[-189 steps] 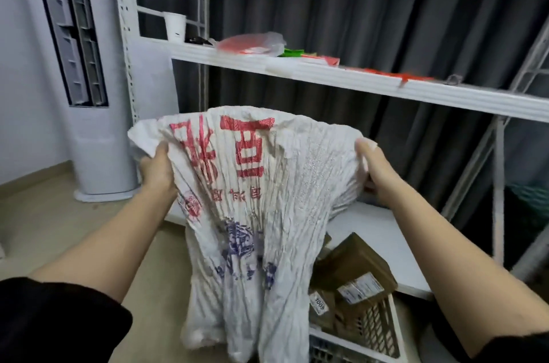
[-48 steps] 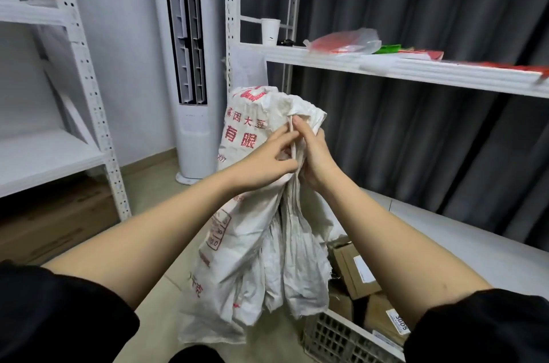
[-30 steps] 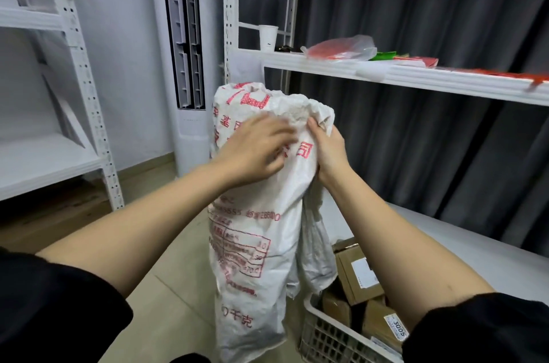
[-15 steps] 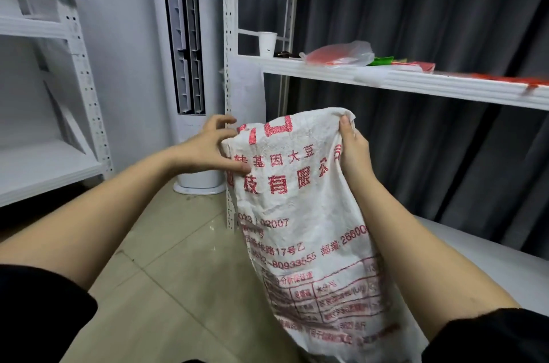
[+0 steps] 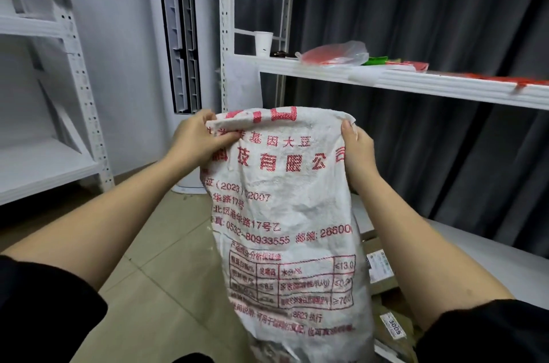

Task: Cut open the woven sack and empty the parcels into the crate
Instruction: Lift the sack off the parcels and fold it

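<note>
Far left stood a white metal rack [image 5: 44, 154], its shelves pale against the wall; beside it rose the tall white floor unit [image 5: 181, 35] with grey louvred panels. Then the left hand [image 5: 196, 144] came into the picture; its fingers were curled round the upper left edge of the woven sack [image 5: 285, 214], thumb across the front, pinching a bunched fold of cloth. The sack hung slack and crumpled from the two hands, held up in front of the person, white with red print facing the camera; its lower end dropped past the bottom of the frame, so where it ended could not be told. Behind it a paper cup [image 5: 263, 43] sat on the long white shelf [image 5: 416, 86], with a clear plastic bag [image 5: 335, 54] of something red further along. The right hand [image 5: 356, 151] gripped the sack's upper right corner, thumb on the near face and fingers hidden behind the fabric. Low on the right, just behind the sack, brown parcels [image 5: 383, 276] with white labels lay stacked; a white edge showed beneath them, too little to say whether it was the crate. Dark grey curtains [image 5: 445, 20] filled the right side.
</note>
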Demonstrator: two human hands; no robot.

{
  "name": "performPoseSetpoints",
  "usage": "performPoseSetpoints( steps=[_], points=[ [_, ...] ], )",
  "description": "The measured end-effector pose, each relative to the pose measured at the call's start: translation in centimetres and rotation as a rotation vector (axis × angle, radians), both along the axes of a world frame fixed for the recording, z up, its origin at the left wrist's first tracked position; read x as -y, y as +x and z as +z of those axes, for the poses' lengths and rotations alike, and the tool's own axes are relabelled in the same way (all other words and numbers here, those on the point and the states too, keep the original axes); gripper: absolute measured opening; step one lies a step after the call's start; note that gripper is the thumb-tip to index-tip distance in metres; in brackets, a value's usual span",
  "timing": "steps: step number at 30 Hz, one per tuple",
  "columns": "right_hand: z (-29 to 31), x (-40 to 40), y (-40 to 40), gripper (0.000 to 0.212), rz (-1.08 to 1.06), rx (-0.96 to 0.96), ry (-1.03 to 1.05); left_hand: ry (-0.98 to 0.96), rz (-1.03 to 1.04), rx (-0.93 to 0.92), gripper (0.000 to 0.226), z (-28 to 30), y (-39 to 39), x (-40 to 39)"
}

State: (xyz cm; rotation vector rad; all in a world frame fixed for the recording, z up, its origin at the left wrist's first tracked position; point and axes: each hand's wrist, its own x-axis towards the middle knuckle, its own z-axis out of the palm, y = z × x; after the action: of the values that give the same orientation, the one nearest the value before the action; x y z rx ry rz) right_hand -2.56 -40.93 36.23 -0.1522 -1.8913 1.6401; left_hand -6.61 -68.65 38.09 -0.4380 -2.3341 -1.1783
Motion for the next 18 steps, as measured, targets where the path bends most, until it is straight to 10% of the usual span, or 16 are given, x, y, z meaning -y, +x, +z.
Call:
performPoseSetpoints(
  steps=[5, 8, 14, 18],
  points=[
    [0.7, 2.5, 0.1, 0.026, 0.202, 0.105, 0.025, -0.533, -0.043, -0.133, 0.108, 2.4, 0.6, -1.0],
    [1.2, 6.2, 0.5, 0.015, 0.295, -0.037, 0.087, -0.768, -0.149, -0.259, 0.115, 4.2, 1.5, -3.7],
    [1.1, 6.8, 1.2, 0.043, 0.517, 0.001, 0.132, -0.505, -0.232, -0.021, 0.036, 4.5, 0.5, -3.0],
    [-1.5, 5.9, 0.1, 0.103, 0.563, 0.229, 0.699, -0.299, -0.300, -0.053, 0.020, 3.3, 0.1, -2.2]
  ],
)
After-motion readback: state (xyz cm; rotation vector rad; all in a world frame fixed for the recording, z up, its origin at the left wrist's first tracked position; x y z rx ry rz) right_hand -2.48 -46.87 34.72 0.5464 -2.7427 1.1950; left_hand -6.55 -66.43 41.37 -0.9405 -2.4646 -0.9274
